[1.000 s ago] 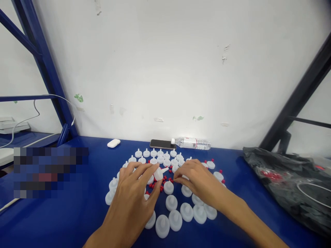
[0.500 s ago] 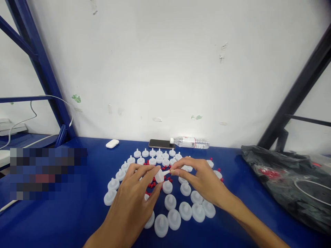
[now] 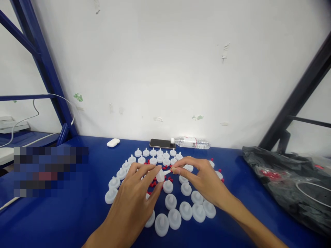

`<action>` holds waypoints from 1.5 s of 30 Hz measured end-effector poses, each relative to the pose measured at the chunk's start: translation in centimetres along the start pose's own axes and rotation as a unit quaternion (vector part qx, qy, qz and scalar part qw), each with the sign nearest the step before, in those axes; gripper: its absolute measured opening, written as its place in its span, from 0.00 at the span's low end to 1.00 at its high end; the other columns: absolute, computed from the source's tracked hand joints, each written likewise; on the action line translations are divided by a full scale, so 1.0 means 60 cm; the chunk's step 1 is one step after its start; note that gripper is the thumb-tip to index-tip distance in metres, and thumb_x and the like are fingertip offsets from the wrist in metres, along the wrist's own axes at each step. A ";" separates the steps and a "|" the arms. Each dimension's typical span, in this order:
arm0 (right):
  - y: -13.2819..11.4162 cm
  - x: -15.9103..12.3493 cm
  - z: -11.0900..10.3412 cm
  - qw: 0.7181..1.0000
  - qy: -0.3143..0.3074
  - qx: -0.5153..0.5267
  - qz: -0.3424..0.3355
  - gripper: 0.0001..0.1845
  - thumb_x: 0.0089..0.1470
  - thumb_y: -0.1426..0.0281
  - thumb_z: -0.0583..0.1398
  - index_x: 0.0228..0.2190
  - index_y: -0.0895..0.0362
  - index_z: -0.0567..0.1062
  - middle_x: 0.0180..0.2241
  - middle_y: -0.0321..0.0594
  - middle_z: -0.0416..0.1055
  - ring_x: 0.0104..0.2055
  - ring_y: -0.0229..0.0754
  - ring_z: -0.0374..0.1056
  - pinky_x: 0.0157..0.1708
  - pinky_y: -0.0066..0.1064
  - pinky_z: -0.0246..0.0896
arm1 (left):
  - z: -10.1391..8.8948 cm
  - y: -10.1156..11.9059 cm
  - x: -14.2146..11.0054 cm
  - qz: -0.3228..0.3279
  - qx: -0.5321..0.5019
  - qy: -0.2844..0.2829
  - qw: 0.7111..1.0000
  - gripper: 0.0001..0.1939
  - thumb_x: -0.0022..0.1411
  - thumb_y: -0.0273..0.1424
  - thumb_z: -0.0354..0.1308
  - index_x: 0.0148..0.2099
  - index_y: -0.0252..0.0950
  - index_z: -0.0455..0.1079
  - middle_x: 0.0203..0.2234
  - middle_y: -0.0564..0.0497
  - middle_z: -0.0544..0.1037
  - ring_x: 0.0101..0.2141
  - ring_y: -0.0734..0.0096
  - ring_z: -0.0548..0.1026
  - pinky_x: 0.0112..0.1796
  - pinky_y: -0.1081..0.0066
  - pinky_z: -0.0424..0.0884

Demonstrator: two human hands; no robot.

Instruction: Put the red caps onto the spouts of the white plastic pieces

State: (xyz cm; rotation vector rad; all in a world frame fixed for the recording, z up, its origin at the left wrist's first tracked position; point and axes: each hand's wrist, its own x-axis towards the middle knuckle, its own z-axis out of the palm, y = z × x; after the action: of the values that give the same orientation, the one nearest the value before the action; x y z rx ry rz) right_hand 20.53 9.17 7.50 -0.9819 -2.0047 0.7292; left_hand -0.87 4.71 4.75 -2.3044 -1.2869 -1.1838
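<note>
My left hand (image 3: 134, 196) pinches a white plastic nozzle cap (image 3: 160, 175) between thumb and fingers, its thin tip pointing right. My right hand (image 3: 200, 179) has thumb and forefinger pressed together at that tip, and what they hold is too small to make out. Under both hands, on the blue table (image 3: 77, 213), several white caps (image 3: 178, 210) stand in a ring. Small red plugs (image 3: 155, 184) lie scattered in the middle of the ring.
At the back by the white wall lie a black phone (image 3: 162, 143), a clear water bottle (image 3: 191, 142) on its side and a white earbud case (image 3: 113, 142). A black plastic bag (image 3: 289, 182) fills the right side. Blue shelf struts (image 3: 43, 69) and a white cable (image 3: 38, 112) stand at left.
My right hand has lifted off the caps and moved left, bringing its pinched fingertips to the tip of the cap in my left hand. My left hand has barely moved.
</note>
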 end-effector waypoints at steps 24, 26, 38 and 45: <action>-0.005 -0.006 0.000 0.926 -0.189 0.322 0.063 0.21 0.66 0.62 0.61 0.58 0.47 0.72 0.48 0.41 0.78 0.50 0.45 0.74 0.52 0.40 0.66 | -0.010 0.012 0.000 0.057 -0.099 -0.005 0.993 0.20 0.65 0.21 0.64 0.57 0.38 0.68 0.47 0.50 0.77 0.47 0.64 0.66 0.49 0.64 0.69; 0.002 -0.006 0.008 0.919 -0.188 0.342 0.053 0.20 0.64 0.64 0.62 0.57 0.49 0.73 0.46 0.42 0.78 0.46 0.43 0.75 0.48 0.37 0.68 | -0.010 0.013 -0.001 0.065 -0.104 -0.011 0.992 0.20 0.66 0.21 0.63 0.58 0.38 0.67 0.47 0.49 0.76 0.47 0.64 0.65 0.50 0.64 0.68; 0.000 -0.007 0.001 0.949 -0.151 0.274 0.051 0.21 0.62 0.58 0.63 0.54 0.48 0.67 0.41 0.38 0.77 0.38 0.39 0.72 0.36 0.30 0.64 | -0.005 0.010 0.001 0.042 -0.087 -0.027 0.995 0.19 0.70 0.23 0.58 0.60 0.39 0.65 0.48 0.48 0.75 0.49 0.62 0.67 0.52 0.58 0.69; 0.033 0.014 -0.053 0.975 0.033 -0.220 0.024 0.12 0.66 0.60 0.55 0.36 0.52 0.74 0.31 0.37 0.77 0.35 0.45 0.74 0.34 0.33 0.60 | -0.008 0.021 -0.015 -0.011 -0.072 -0.130 0.989 0.11 0.70 0.22 0.54 0.50 0.39 0.72 0.39 0.50 0.77 0.43 0.60 0.71 0.42 0.58 0.75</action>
State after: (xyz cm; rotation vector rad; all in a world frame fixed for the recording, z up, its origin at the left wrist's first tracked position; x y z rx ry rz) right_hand 23.58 11.41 8.04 -1.2920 -2.1330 0.2713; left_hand -0.38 3.22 4.58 -2.6280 -1.3544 -1.0404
